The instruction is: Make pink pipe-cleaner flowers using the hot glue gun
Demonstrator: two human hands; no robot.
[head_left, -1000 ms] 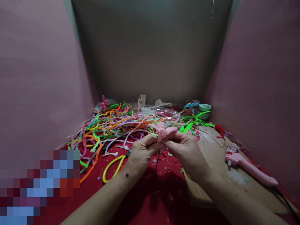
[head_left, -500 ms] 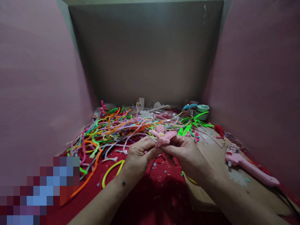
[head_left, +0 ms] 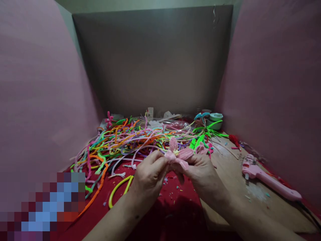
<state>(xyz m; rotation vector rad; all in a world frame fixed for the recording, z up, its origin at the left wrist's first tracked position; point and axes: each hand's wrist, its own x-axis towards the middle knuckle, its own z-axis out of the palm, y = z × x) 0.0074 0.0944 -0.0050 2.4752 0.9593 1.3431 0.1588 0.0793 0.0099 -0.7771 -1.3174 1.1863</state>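
Note:
A pink pipe-cleaner flower (head_left: 185, 154) with a small yellow centre is held up between my two hands, over the near side of the pile. My left hand (head_left: 151, 170) pinches it from the left, fingers curled and closed. From the right, my right hand (head_left: 202, 170) grips its petals and underside, fingers closed too. The fingertips beneath the flower are partly hidden. Just behind it lies a heap of coloured pipe cleaners (head_left: 130, 137), with bright green leaf shapes (head_left: 199, 143) right beside the flower.
A pink glue gun (head_left: 263, 179) lies on a tan board (head_left: 233, 201) at the right, its cord running off. Yellow-handled scissors (head_left: 114, 190) rest on the red cloth (head_left: 173, 207). A pale green lidded container (head_left: 215, 121) stands at the back. Pink panels flank both sides.
The flower has turned in my fingers, so its petals now face more towards me, and it sits slightly lower. My left hand has rolled and closed further around its side.

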